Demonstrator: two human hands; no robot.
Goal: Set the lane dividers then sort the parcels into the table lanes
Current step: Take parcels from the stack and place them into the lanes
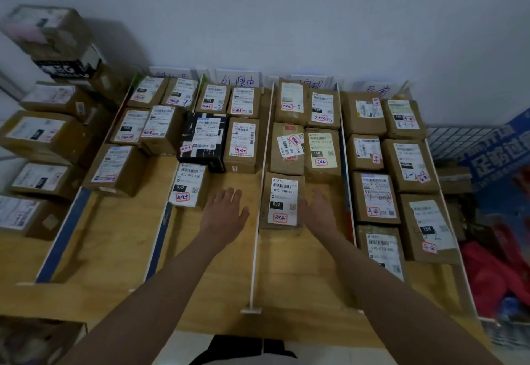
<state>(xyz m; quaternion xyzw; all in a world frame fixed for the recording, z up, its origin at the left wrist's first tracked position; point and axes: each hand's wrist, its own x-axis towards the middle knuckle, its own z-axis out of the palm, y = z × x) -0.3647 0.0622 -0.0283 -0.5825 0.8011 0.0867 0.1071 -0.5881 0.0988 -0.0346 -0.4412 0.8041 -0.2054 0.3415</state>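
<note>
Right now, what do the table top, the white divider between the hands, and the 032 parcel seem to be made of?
Table top: probably wood or laminate, pale with faint grain. Divider: thin white strip, material unclear. 032 parcel: brown cardboard with a white paper label.

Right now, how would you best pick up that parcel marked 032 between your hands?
Grip the 032 parcel by its two long side faces, coming from above. It lies flat, label up; the right hand is beside its right face, but the white divider hugs its left face, so slide it rightward first, probably.
</note>
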